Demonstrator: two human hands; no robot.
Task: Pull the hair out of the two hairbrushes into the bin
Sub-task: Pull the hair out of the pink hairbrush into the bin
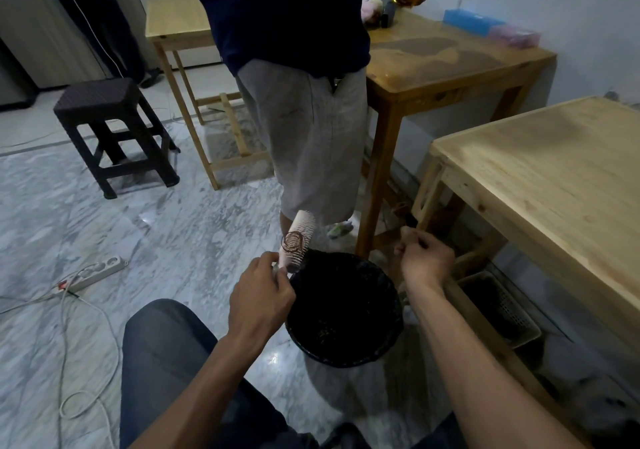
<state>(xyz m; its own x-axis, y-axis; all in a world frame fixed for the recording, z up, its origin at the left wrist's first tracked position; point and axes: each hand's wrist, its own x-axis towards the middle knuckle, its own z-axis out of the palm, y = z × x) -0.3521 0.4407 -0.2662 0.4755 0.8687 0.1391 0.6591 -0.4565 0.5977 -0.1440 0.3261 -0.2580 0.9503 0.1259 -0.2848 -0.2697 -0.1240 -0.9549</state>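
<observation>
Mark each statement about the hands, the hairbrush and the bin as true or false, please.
1. The left hand holds the hairbrush by its handle. True.
2. The hairbrush is free of hair. False: a clump of hair sits on its bristles.
3. The bin stands on the floor between the two forearms. True.
4. The right hand holds a second hairbrush. False: its fingers are curled and no brush shows in it.
5. The bin is white. False: it is black.

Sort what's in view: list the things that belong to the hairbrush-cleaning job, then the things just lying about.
Job things:
hairbrush held in the left hand
clump of hair on its bristles
black bin
right hand, fingers curled

Lying about:
black stool
power strip
wooden tables
white basket
</observation>
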